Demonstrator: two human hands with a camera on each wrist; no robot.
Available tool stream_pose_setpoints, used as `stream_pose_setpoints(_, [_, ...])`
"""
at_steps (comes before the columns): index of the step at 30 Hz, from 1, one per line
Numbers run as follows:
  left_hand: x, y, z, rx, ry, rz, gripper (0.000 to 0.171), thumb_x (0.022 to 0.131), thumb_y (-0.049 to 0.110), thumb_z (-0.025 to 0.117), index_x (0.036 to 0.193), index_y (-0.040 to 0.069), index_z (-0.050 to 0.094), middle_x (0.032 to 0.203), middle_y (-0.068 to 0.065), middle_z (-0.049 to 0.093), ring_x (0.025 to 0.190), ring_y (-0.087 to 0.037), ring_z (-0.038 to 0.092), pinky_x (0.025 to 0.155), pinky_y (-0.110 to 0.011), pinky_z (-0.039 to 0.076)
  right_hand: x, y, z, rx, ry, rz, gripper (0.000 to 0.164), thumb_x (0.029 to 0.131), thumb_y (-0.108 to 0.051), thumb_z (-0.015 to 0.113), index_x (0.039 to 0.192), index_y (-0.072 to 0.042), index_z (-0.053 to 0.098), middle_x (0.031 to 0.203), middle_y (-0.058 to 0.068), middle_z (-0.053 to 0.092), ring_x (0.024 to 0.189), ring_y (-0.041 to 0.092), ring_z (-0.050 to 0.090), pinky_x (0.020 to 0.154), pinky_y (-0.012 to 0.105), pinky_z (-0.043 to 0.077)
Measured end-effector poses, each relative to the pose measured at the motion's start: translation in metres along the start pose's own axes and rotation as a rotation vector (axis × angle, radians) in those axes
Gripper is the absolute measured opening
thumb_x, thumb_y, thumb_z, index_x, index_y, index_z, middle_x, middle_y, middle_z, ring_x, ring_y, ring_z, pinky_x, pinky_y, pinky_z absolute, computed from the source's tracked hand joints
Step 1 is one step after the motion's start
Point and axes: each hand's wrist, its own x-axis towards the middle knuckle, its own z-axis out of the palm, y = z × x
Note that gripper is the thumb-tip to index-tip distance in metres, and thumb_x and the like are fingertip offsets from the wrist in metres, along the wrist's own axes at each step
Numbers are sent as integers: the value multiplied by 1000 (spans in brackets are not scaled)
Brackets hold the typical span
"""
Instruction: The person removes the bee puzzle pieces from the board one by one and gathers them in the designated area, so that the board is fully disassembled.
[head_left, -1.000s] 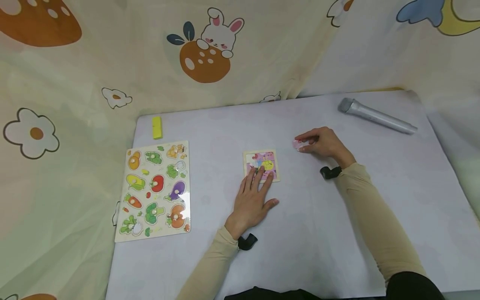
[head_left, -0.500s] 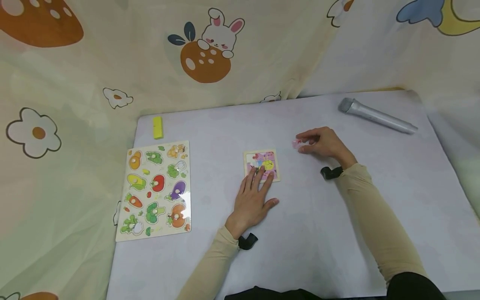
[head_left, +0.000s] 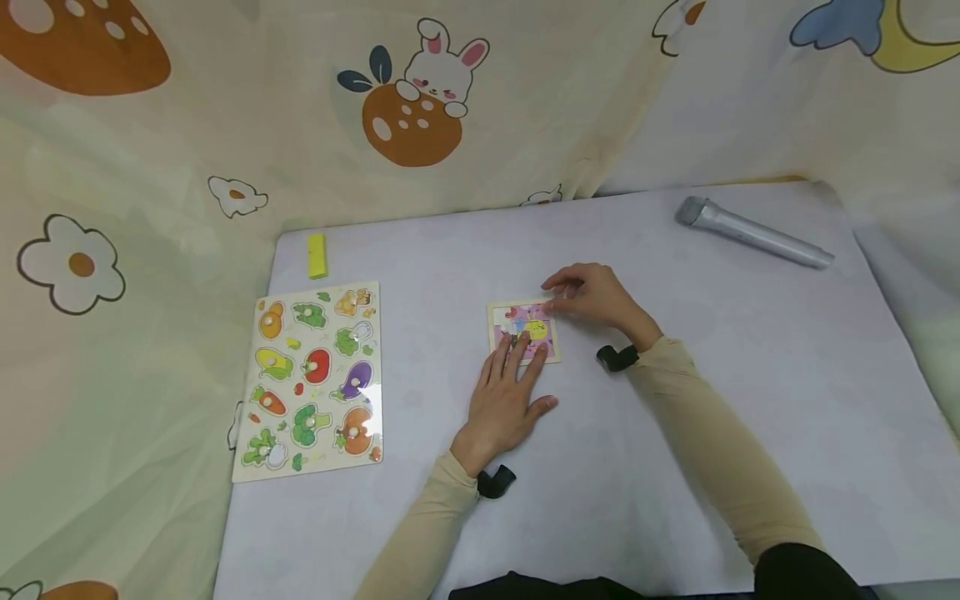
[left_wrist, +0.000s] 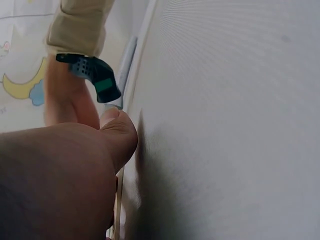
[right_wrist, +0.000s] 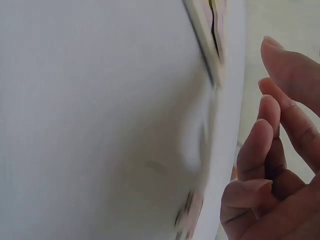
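Observation:
A small square picture puzzle (head_left: 557,350) in a light wooden frame lies mid-table, with a pink picture and a yellow figure in it. My left hand (head_left: 501,408) rests its straight fingers on the puzzle's lower part, covering some of the picture. At the upper right corner of the frame, my right hand (head_left: 596,296) hovers with thumb and fingers apart. Nothing shows between those fingers in the right wrist view, where a blurred pinkish puzzle piece (right_wrist: 190,215) lies on the table. In the head view the right hand hides that piece.
To the left lies a vegetable peg board (head_left: 322,333) with a yellow block (head_left: 317,255) behind it. A silver microphone (head_left: 753,235) lies at the back right. A patterned curtain (head_left: 300,117) hangs along the back and left of the white table (head_left: 637,500).
My right hand has let go of the small pink puzzle piece and moved left to the puzzle's upper right corner. The left hand has stayed on the puzzle.

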Motion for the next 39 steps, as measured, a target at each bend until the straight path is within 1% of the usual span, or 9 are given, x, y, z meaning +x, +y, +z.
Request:
stream_pose_setpoints(3, [0, 0, 0, 4, 5, 0, 78, 107, 61, 48, 171, 23, 23, 180, -10, 9, 167, -33, 0, 134, -51, 12, 3, -8, 9, -7, -36, -10, 34, 84, -16, 91, 114, -5, 81, 98, 13, 76, 85, 25, 64, 80, 36, 47])
stream_pose_setpoints(6, [0, 0, 1, 4, 6, -4, 78, 107, 60, 48, 171, 23, 24, 180, -9, 8, 167, -32, 0, 134, -50, 12, 5, -13, 16, -24, -63, -10, 32, 85, -16, 90, 113, -6, 81, 97, 11, 75, 85, 24, 63, 81, 39, 44])
stream_pose_setpoints(11, [1, -1, 2, 2, -5, -16, 77, 108, 60, 47, 171, 24, 23, 181, -7, 4, 167, -31, -2, 134, -49, 10, 8, -17, 23, -62, -93, -16, 30, 87, -18, 89, 113, -6, 80, 97, 10, 75, 85, 22, 61, 79, 36, 44])
stream_pose_setpoints(16, [2, -2, 4, 13, 9, -18, 77, 108, 60, 47, 171, 24, 22, 181, -6, 4, 167, -30, -3, 134, -49, 10, 10, -20, 28, -100, -128, -8, 29, 89, -18, 88, 114, -6, 80, 101, 9, 76, 85, 22, 59, 77, 33, 45])
stream_pose_setpoints(19, [2, -1, 3, 4, 20, -8, 77, 107, 59, 49, 171, 23, 25, 180, -8, 7, 167, -32, 0, 133, -50, 12, 11, -22, 29, -116, -141, 11, 28, 90, -18, 87, 113, -6, 79, 101, 9, 75, 85, 22, 59, 78, 33, 46])
stream_pose_setpoints(23, [2, 0, 2, -6, 17, -5, 76, 107, 58, 50, 170, 23, 26, 180, -9, 9, 167, -33, 2, 133, -50, 13, 12, -25, 28, -125, -155, 18, 27, 89, -18, 87, 112, -6, 79, 102, 10, 75, 88, 23, 61, 80, 35, 48])
stream_pose_setpoints(32, [2, 0, 4, -18, 15, -9, 77, 107, 58, 50, 170, 23, 25, 180, -8, 8, 167, -32, 0, 133, -50, 11, 14, -31, 27, -160, -197, 37, 25, 92, -18, 85, 111, -6, 75, 104, 11, 73, 93, 25, 62, 85, 39, 50])
stream_pose_setpoints(36, [1, -1, 4, -10, 29, -1, 76, 107, 57, 51, 170, 22, 27, 179, -9, 10, 166, -33, 3, 133, -50, 13, 14, -32, 27, -158, -201, 51, 27, 92, -18, 85, 112, -6, 74, 107, 12, 72, 94, 26, 61, 87, 41, 51])
stream_pose_setpoints(39, [1, -1, 2, -14, 29, 5, 76, 107, 57, 52, 170, 21, 27, 179, -9, 10, 166, -33, 3, 133, -50, 13, 14, -32, 28, -146, -198, 52, 27, 91, -18, 85, 112, -6, 73, 107, 11, 71, 94, 26, 60, 87, 40, 51])
